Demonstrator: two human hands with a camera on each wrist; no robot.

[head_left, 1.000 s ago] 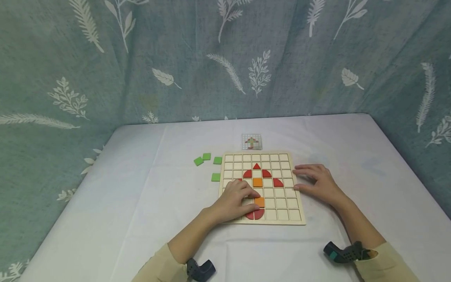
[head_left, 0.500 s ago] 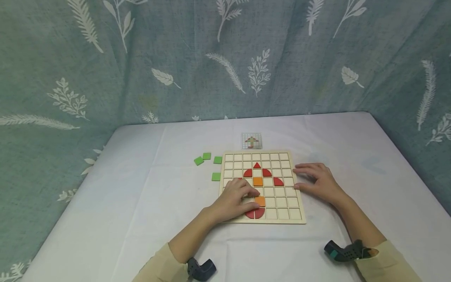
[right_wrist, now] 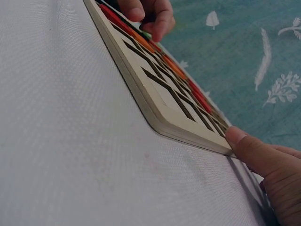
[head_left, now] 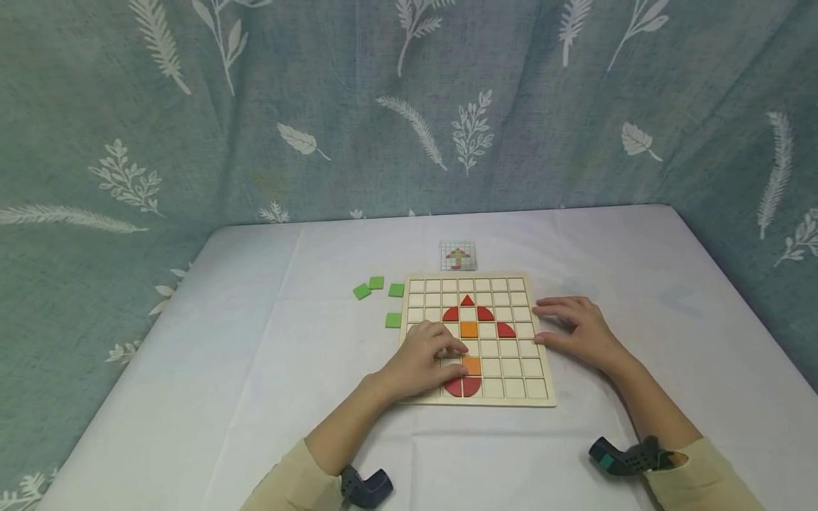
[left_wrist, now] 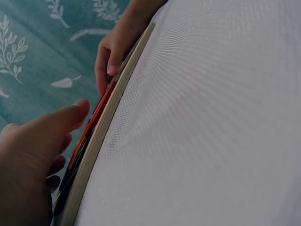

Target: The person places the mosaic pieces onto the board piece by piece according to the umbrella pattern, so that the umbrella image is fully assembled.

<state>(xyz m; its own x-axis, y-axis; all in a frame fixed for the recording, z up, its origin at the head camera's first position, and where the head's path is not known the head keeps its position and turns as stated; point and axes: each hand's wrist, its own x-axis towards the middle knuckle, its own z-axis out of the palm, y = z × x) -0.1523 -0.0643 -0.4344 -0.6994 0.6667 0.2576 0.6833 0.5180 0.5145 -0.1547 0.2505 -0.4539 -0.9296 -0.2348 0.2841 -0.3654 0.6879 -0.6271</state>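
Note:
A wooden grid board (head_left: 511, 388) lies flat and carries orange squares and red pieces in its cells. Over its lower left part is my left hand (head_left: 415, 362), fingers bent and a gap between thumb and index finger. Its thumb tip is at the left edge of the lower orange square (head_left: 471, 366), just above two red quarter-circles (head_left: 471, 387). In the right wrist view, that left hand (right_wrist: 150, 14) hovers close over the pieces with nothing pinched. My right hand (head_left: 578, 330) rests at the board's right edge, its thumb (right_wrist: 236, 135) touching the rim.
Loose green squares (head_left: 393, 320) lie left of the board, several in all. A small pattern card (head_left: 457, 256) with a grid picture sits behind it. Higher on the board are a red triangle (head_left: 467, 301) and another orange square (head_left: 469, 329). A leaf-print cloth (head_left: 358, 142) hangs behind the table.
My left thumb and index finger have drawn slightly left, away from the lower orange square, which stays in its cell. My right hand keeps its place at the board's edge.

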